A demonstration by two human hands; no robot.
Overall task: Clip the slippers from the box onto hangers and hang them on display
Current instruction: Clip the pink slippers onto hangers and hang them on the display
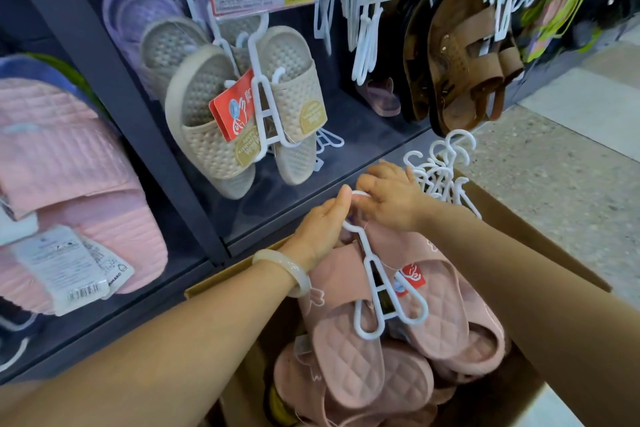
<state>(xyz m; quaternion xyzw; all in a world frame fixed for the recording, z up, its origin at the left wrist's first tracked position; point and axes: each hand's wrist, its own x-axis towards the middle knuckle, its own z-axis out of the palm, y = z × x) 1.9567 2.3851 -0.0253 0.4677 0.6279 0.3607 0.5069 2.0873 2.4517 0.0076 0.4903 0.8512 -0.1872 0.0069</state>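
A pair of pink quilted slippers [349,350] sits on a white plastic hanger [375,284] above the open cardboard box [540,229]. My left hand [322,225] grips the hanger's upper stem beside the heels. My right hand [391,198] holds the hook at the hanger's top; the hook is mostly hidden under its fingers. A red tag [412,279] dangles from the hanger. More pink slippers [401,388] lie in the box below.
Beige slippers [221,111] hang on the dark display rack, brown sandals [464,59] to the right, pink padded slippers [69,184] at the left. Loose white hangers [440,170] are piled at the box's far corner. Empty hangers [363,35] dangle from a peg. Speckled floor lies right.
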